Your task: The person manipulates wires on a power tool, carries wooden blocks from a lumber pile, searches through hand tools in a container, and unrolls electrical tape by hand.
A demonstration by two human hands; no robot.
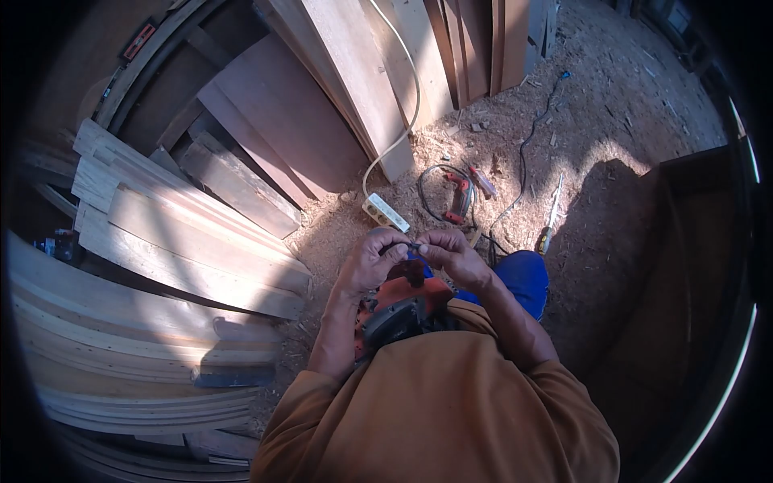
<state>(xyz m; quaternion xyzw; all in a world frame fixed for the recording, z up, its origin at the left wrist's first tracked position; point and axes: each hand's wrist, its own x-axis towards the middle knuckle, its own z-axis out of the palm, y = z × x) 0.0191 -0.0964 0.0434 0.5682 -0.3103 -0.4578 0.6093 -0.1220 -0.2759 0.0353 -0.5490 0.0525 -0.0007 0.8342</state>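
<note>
My left hand (375, 259) and my right hand (452, 256) meet in front of my body, thumbs and fingertips pinched together. Between them is a small dark piece (413, 247), too small to name; it could be part of a cord. Just below the hands, a red and black power tool (403, 310) rests at my lap, partly hidden by my shirt and arms. A white power strip (385, 212) lies on the ground just beyond my left hand. Past my right hand lies a red and black corded power tool (458, 199).
Stacked boards (201, 241) fill the left side, and more planks (354, 72) lean at the back. Sawdust covers the ground (596, 88). A yellow-handled tool with a long blade (547, 239) lies at right. A dark cable (523, 153) and a pale cord (416, 88) cross the area.
</note>
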